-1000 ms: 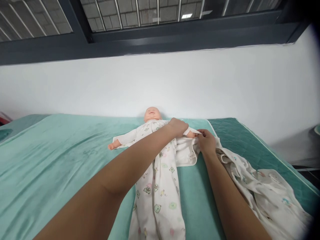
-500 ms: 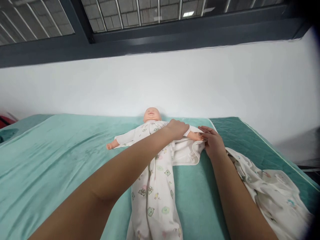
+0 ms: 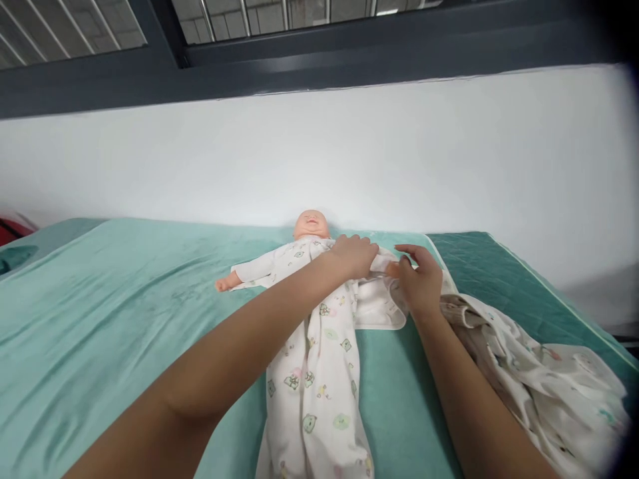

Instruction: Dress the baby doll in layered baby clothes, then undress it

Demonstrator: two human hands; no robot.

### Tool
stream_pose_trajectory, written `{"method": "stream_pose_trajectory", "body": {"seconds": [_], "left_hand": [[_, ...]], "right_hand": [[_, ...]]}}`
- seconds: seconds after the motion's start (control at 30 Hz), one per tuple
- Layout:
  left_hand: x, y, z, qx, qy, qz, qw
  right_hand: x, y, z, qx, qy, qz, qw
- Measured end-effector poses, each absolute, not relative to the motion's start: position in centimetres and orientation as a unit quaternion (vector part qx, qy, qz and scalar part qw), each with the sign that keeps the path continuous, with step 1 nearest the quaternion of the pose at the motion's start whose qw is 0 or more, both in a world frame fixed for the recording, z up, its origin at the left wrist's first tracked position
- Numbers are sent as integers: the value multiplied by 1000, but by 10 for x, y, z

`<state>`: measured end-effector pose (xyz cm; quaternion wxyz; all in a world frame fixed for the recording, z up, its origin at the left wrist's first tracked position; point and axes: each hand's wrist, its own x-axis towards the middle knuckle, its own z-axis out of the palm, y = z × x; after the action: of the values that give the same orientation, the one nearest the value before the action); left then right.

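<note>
Grip: our left hand (image 3: 355, 256) clamps the sleeve (image 3: 381, 261) of the doll (image 3: 312, 226); our right hand (image 3: 422, 279) has thumb and forefinger apart beside it | doll: face-up on green sheet (image 3: 150, 313) | done: both arms sleeved | undone, seemingly: white flap (image 3: 378, 306) beside doll

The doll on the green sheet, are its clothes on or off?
On: the doll wears a white printed outfit, with a sleeve on its picture-left arm. The left hand partly hides the other arm.
</note>
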<state>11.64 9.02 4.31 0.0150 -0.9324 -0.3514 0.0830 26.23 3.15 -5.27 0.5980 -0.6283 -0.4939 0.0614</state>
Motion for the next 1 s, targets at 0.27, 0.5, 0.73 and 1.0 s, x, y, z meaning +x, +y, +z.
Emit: {"method": "stream_pose_trajectory", "body": {"seconds": [0.27,0.5,0.73,1.0], "left_hand": [[-6,46,20,-776,-472,-373,-191],[-37,49,-20,-623,-495,-485,-363],[-36,58,-25,-634,-482,-486,-361],[-37,58,-31,-630,-464,-494,-378]], "right_hand": [[202,19,-51,-504,-658,158,537],[184,8,-49,-499,-647,243,523],[159,24,-16,-515,-674,227,478],[131,53,-7,-569,-688,119,433]]}}
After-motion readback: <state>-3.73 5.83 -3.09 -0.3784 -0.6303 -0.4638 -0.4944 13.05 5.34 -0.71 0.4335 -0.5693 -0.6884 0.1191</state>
